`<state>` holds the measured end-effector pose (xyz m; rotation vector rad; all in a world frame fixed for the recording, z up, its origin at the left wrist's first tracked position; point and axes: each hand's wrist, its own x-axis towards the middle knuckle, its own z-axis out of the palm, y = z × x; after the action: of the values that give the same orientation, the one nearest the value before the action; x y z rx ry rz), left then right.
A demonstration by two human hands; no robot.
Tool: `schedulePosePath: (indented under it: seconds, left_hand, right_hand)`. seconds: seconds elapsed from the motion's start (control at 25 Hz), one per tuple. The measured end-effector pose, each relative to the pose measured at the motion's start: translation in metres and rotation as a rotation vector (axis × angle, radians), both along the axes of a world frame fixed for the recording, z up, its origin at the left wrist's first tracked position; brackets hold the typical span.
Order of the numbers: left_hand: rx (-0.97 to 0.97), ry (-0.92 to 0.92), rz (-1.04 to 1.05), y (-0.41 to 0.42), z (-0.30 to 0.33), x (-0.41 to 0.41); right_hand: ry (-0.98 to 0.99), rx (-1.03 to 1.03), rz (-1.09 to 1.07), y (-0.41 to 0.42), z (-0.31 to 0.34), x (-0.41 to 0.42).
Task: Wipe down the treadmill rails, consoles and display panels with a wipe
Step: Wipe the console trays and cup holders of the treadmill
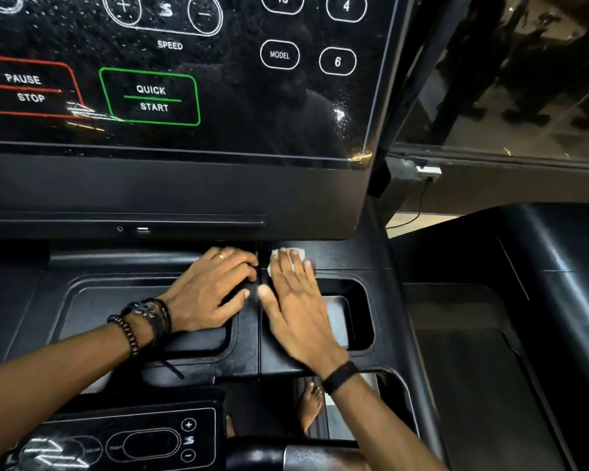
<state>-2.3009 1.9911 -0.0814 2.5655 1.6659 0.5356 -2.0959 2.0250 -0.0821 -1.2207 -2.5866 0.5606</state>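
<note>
While my right hand point(298, 300) presses flat on the white crumpled wipe point(288, 258) at twelve o'clock, my left hand point(211, 287) rests open-fingered beside it on the black plastic treadmill console point(249, 362). The wipe peeks from under my right fingertips; unwiped tray lies toward three o'clock.

Support surface = black treadmill console deck point(286, 355) under the display panel. Two recessed trays in it: wide one on the left point(92, 307), smaller one on the right point(357, 314), narrow seam between them. White wipe point(281, 258) lies flat on the deck at the back edge, just right of the seam, pressed down by the right hand point(296, 300). Left hand point(208, 290) rests on the deck left of the seam, fingertips at the seam, possibly hooked into it.
</note>
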Motion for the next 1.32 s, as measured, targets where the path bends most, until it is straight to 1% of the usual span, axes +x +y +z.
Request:
schedulePosePath:
  seconds: [0.08, 0.2, 0.24, 0.28, 0.4, 0.44, 0.48, 0.56, 0.68, 0.72, 0.8, 0.88, 0.92, 0.96, 1.04, 1.16, 1.24, 1.32]
  left_hand:
    - [0.003, -0.014, 0.006, 0.000, -0.001, -0.001]
    - [-0.016, -0.019, 0.025, 0.000, -0.001, 0.000]
    - [-0.012, -0.022, 0.026, 0.001, -0.001, 0.001]
    - [-0.010, -0.023, 0.025, 0.002, -0.001, 0.000]
    - [-0.008, -0.008, 0.030, 0.003, -0.001, 0.000]
    - [-0.003, -0.001, 0.026, 0.003, 0.000, 0.001]
    - [0.001, 0.002, 0.021, 0.002, 0.001, 0.002]
    - [0.002, -0.002, 0.026, 0.002, 0.002, 0.002]
    - [0.006, 0.000, 0.035, 0.001, -0.001, 0.002]
    - [0.012, -0.004, 0.032, 0.001, -0.001, 0.002]
    - [0.020, -0.005, 0.024, 0.003, 0.000, 0.002]
    - [0.014, 0.011, 0.018, 0.007, 0.002, 0.005]
    - [0.014, 0.022, 0.017, 0.009, 0.003, 0.006]
    - [0.017, 0.033, 0.015, 0.009, 0.004, 0.007]
    - [0.031, 0.045, 0.016, 0.009, 0.004, 0.008]
    - [0.035, 0.047, 0.025, 0.007, 0.003, 0.008]
    - [0.038, 0.043, 0.028, 0.009, 0.003, 0.008]
    - [0.043, 0.036, 0.023, 0.011, 0.003, 0.009]
  right_hand:
    - [-0.017, -0.003, 0.103, -0.021, 0.002, 0.002]
    - [-0.044, 0.007, 0.274, -0.052, 0.005, 0.046]
    - [-0.047, 0.003, 0.276, -0.048, 0.005, 0.055]
    - [-0.046, -0.002, 0.233, -0.038, 0.004, 0.053]
    - [-0.072, 0.027, 0.032, -0.001, 0.000, 0.014]
    - [-0.074, 0.025, -0.001, 0.003, 0.000, 0.001]
    - [-0.078, 0.023, 0.001, 0.000, 0.001, -0.007]
    - [-0.088, 0.016, 0.115, -0.026, 0.006, 0.001]
    - [-0.092, 0.037, 0.274, -0.064, 0.011, 0.049]
    - [-0.092, 0.057, 0.262, -0.060, 0.009, 0.061]
    - [-0.110, 0.062, 0.141, -0.035, 0.004, 0.061]
    - [-0.136, 0.060, 0.004, 0.000, 0.001, 0.041]
    - [-0.140, 0.051, -0.029, 0.010, 0.001, 0.027]
    - [-0.133, 0.042, -0.033, 0.012, 0.002, 0.015]
    - [-0.102, 0.037, 0.051, -0.010, 0.004, 0.004]
    - [-0.099, 0.046, 0.193, -0.054, 0.005, 0.032]
    - [-0.082, 0.021, 0.154, -0.045, 0.002, 0.040]
    - [-0.074, 0.012, 0.059, -0.021, 0.003, 0.022]
